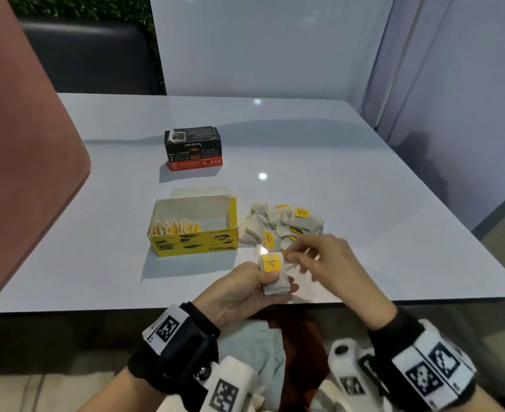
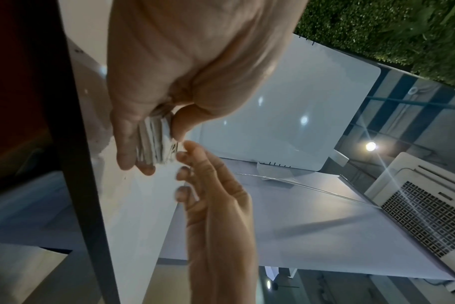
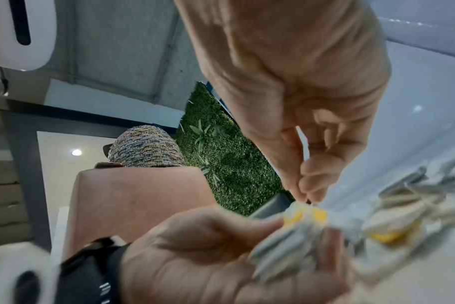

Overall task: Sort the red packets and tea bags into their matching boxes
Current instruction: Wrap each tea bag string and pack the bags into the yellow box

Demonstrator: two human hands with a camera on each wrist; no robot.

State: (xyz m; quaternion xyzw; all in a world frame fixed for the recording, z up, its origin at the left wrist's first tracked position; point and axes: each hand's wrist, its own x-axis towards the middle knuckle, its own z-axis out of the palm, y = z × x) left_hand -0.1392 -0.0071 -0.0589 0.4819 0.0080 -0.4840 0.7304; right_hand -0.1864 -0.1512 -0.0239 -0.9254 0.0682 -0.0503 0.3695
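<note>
My left hand [image 1: 276,282] grips a small stack of grey tea bags [image 1: 275,289] with a yellow tag on top, held just above the table's near edge. My right hand [image 1: 293,257] is curled beside it, thumb and forefinger [image 3: 305,197] pinched together at the top of the stack's right edge, blurred by motion. A loose pile of tea bags [image 1: 284,224] lies behind the hands. The open yellow box [image 1: 192,242] stands left of the pile, with tea bags lined up in its left half. A shut black and red box [image 1: 193,148] stands farther back. I see no red packets.
The white table [image 1: 364,173] has a rounded near-right corner close to my right wrist. A pink chair back [image 1: 22,173] rises along the table's left side. A pale panel stands behind the table's far edge.
</note>
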